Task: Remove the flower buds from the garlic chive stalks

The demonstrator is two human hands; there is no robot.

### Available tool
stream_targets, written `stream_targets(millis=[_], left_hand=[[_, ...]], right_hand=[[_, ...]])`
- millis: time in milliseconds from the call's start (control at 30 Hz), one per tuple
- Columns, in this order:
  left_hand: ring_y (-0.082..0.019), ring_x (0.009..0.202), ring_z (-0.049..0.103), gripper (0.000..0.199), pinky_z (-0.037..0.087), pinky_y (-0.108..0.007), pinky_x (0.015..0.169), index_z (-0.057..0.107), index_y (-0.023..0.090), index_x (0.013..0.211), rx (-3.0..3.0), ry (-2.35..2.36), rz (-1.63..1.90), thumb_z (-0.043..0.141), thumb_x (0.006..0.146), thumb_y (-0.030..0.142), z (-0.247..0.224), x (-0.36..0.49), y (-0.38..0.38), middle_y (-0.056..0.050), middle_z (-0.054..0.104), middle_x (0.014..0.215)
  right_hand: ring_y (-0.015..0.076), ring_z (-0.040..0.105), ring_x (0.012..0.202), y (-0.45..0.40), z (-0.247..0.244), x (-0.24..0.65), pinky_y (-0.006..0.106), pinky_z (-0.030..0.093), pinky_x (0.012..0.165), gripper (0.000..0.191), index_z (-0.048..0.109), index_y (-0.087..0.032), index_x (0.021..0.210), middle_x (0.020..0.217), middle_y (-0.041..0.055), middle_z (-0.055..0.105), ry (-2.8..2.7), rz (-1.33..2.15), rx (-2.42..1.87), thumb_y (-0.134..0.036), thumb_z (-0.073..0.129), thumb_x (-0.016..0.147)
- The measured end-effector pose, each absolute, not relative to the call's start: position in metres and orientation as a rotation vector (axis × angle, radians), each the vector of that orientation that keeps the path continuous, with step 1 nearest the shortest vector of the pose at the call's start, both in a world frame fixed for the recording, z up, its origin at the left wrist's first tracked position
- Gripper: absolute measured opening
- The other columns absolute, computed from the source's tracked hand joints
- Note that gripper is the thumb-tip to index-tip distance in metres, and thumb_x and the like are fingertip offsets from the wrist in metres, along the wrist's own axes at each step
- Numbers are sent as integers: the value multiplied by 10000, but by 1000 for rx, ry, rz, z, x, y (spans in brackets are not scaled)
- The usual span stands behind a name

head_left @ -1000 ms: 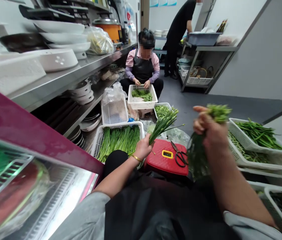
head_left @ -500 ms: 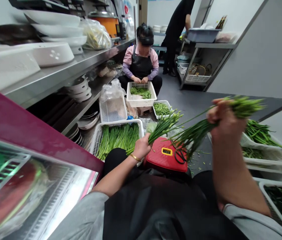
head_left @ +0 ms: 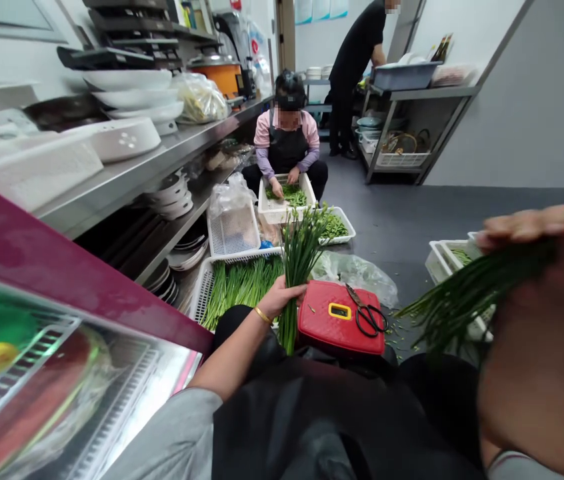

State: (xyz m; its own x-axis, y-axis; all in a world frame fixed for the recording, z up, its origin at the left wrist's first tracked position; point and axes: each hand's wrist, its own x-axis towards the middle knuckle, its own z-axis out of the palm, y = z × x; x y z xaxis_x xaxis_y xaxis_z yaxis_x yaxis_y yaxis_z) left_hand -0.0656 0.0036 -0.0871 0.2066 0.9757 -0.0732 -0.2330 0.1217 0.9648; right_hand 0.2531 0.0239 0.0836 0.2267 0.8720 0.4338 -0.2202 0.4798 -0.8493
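Note:
My left hand [head_left: 282,297] is closed around a bunch of flowering chives [head_left: 301,250], held upright with the budded tips pointing up. Raised at the right, my right hand [head_left: 537,225] grips a second bunch of chives [head_left: 477,287]; its stems hang down to the left, and part of it runs out of frame. Between my knees is a red box [head_left: 319,328] with a yellow-framed opening. Black-handled scissors [head_left: 368,319] lie on its lid. Beside my left hand, a white basket [head_left: 202,293] holds more chives [head_left: 242,283] in a row.
A co-worker [head_left: 287,143] sits ahead, both hands in a basket [head_left: 282,217] of cut greens. Another person [head_left: 355,67] stands farther back. A metal shelf [head_left: 162,157] with dishes runs along the left. White baskets [head_left: 439,263] stand at right; a plastic bag [head_left: 362,273] lies behind the box.
My right hand has moved right with its bunch, away from the left one. The bunch in my left hand has swung from slanted to upright. The scissors now show fully.

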Motion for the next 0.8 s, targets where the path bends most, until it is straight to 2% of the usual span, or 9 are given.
stream_targets(millis=[67, 133, 200, 300, 433, 600, 800], left_hand=[[-82, 448, 453, 509, 347, -234, 468, 590, 100, 880, 1023, 898, 1085, 792, 611, 481, -80, -63, 0, 42, 514, 530], [-88, 452, 469, 512, 354, -236, 468, 602, 91, 924, 1003, 860, 1075, 791, 628, 464, -76, -62, -4, 37, 526, 538], [-92, 454, 479, 518, 357, -237, 467, 609, 85, 972, 990, 805, 1063, 788, 643, 443, -73, -61, -7, 33, 536, 550], [-92, 462, 488, 529, 357, -236, 473, 614, 75, 1045, 967, 706, 1035, 778, 668, 409, -73, -61, -10, 26, 545, 572], [-91, 451, 476, 540, 341, -235, 465, 613, 71, 1078, 959, 627, 984, 774, 678, 396, -76, -61, -12, 28, 534, 554], [-88, 426, 447, 545, 310, -234, 448, 622, 66, 1057, 996, 600, 899, 770, 680, 430, -79, -59, -14, 31, 516, 516], [-94, 428, 461, 529, 309, -234, 466, 626, 71, 1031, 991, 583, 855, 773, 675, 433, -84, -60, -14, 29, 515, 492]], right_hand=[[112, 460, 517, 26, 70, 233, 253, 421, 488, 480, 543, -244, 578, 479, -52, 290, -1018, 1131, -671, -562, 883, 458], [54, 283, 387, 31, 54, 217, 211, 283, 368, 424, 579, -242, 644, 475, -83, 242, -993, 1338, -634, -520, 874, 519], [15, 144, 353, 37, 41, 203, 191, 135, 331, 413, 621, -234, 724, 479, -106, 231, -1017, 1400, -614, -509, 864, 535], [13, 206, 339, 45, 31, 184, 190, 134, 328, 409, 669, -190, 815, 454, -108, 295, -1078, 1335, -691, -435, 862, 550], [17, 268, 336, 57, 32, 162, 197, 171, 322, 384, 670, -146, 777, 456, -81, 403, -1082, 1252, -784, -394, 846, 542], [21, 270, 337, 70, 34, 143, 192, 176, 329, 462, 675, -145, 860, 422, -104, 368, -1171, 1358, -794, -405, 852, 522], [16, 271, 346, 77, 31, 134, 193, 184, 325, 421, 596, -174, 650, 437, -93, 375, -1205, 1353, -761, -451, 871, 493]])
